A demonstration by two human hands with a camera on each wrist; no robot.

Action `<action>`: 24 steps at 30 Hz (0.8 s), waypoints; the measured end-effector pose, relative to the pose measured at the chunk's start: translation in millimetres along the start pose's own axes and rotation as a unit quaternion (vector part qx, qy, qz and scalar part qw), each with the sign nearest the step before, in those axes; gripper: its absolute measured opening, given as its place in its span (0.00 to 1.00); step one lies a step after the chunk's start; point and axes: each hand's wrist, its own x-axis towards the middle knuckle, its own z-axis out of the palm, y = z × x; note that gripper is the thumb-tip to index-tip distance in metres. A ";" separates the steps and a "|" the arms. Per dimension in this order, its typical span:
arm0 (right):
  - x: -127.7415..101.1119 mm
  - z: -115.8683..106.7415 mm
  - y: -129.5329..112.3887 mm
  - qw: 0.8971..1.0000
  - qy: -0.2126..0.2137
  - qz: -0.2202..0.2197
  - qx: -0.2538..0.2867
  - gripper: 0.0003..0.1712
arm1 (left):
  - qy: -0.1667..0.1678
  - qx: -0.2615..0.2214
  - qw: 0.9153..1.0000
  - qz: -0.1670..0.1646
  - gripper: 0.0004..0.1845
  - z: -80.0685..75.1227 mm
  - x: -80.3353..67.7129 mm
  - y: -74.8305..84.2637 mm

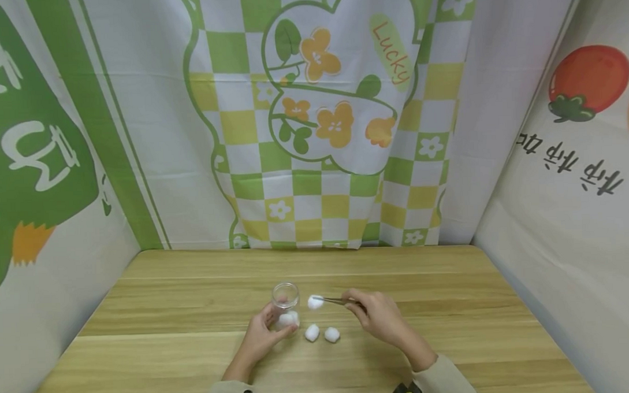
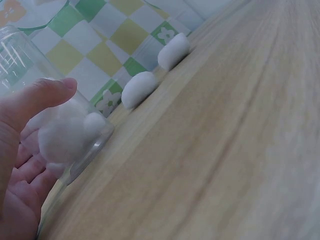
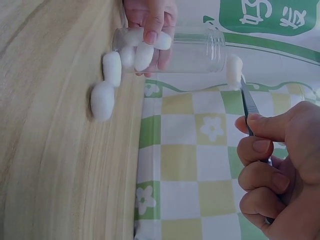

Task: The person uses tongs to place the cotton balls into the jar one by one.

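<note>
A small clear glass jar [image 1: 286,298] stands upright on the wooden table [image 1: 169,352], with white cotton balls [image 1: 288,319] in its bottom. My left hand [image 1: 262,336] grips the jar's lower part [image 2: 60,130]; thumb and fingers wrap it [image 3: 150,30]. My right hand [image 1: 379,317] pinches metal tweezers [image 1: 336,301], whose tips hold a cotton ball [image 1: 315,302] in the air just right of the jar's mouth [image 3: 233,67]. Two loose cotton balls [image 1: 312,332] [image 1: 332,334] lie on the table between my hands, also seen in the left wrist view [image 2: 140,89] [image 2: 173,51].
Printed cloth walls close the table in: a green-and-yellow checked one [image 1: 312,121] at the back, others at left [image 1: 37,160] and right [image 1: 578,152]. Bare wood stretches to the left, right and far side of the hands.
</note>
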 end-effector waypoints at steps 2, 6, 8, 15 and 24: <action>1.2 -0.2 -1.3 1.000 -0.002 0.003 0.001 0.06 | 0.000 0.002 1.000 -0.002 0.34 0.2 0.1 -0.2; 5.4 -0.5 -4.2 1.000 -0.002 0.005 -0.002 0.07 | 0.003 -0.005 1.000 -0.012 0.34 0.5 0.8 0.1; 7.9 -0.6 -6.0 1.000 0.002 0.002 -0.006 0.07 | 0.002 -0.009 1.000 -0.011 0.34 0.6 0.7 0.8; 14.7 -0.5 -10.5 1.000 0.023 -0.014 -0.008 0.06 | 0.001 -0.001 1.000 -0.007 0.36 0.3 0.6 0.9; 22.2 0.9 -17.3 0.999 0.031 -0.013 -0.022 0.06 | 0.000 -0.005 1.000 -0.011 0.36 0.0 1.0 0.6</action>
